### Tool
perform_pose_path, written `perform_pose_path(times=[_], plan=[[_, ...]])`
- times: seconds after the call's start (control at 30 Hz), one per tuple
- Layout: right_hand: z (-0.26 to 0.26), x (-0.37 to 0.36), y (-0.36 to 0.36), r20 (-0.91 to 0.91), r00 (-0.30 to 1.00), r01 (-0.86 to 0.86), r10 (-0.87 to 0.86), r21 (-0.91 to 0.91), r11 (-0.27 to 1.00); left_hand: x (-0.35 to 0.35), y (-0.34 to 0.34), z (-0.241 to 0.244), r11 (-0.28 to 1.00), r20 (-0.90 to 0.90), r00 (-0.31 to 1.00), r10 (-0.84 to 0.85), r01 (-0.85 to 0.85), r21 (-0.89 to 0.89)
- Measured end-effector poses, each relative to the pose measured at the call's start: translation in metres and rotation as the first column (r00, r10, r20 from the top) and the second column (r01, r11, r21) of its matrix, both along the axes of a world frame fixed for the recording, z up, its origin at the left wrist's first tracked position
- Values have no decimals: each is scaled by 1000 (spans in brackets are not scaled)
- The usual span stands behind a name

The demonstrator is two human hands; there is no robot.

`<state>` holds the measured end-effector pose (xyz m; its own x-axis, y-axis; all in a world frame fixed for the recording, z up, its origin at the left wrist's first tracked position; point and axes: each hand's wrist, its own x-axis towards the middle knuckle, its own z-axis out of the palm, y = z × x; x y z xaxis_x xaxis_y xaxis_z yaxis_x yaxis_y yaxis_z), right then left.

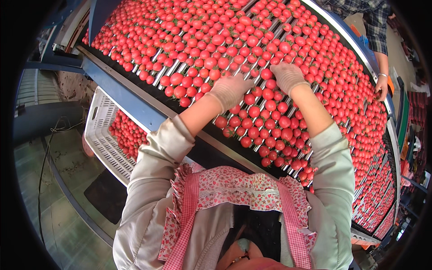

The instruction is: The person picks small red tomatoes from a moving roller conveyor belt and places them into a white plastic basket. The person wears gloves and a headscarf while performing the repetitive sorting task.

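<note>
Many small red tomatoes [253, 111], some with green stems, lie on a conveyor of metal rollers [165, 71]. My left hand [230, 90], in a thin pale glove, is low over the tomatoes at the middle of the belt; its fingertips are blurred, and whether they hold anything is not visible. To its right, my right hand [288, 76], gloved the same way, reaches down among the tomatoes with its fingers bent. A red tomato [266, 74] lies right beside its fingertips. What is under the right fingers is hidden.
A metal edge and blue frame [135, 104] run along the near side of the conveyor. Below left stands a white plastic crate [109, 145] holding small tomatoes. Across the belt, a co-worker's hand [381, 87] rests near the far rail. A dark cable hangs at the left.
</note>
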<state>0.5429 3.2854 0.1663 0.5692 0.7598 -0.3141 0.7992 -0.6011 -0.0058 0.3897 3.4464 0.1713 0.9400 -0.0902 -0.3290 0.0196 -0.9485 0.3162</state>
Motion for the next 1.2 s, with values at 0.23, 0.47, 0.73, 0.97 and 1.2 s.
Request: perform_pose_path(times=[0.23,0.47,0.73,0.97,1.2], plan=[[8,45,26,-219,964,258,-153,618,743,44,61,1,852,331,812,481,-344,-395],[-7,69,90,70,995,59,-70,148,987,117,96,12,959,333,937,106,-185,215],[11,54,51,-700,714,565,-9,569,597,154,84,3,915,100,995,14,-53,401],[2,-32,39,-182,982,45,47,470,882,120,132,29,531,-125,875,468,-392,-751],[2,-50,47,-106,993,-17,48,275,961,103,181,18,469,7,710,704,-457,-756]])
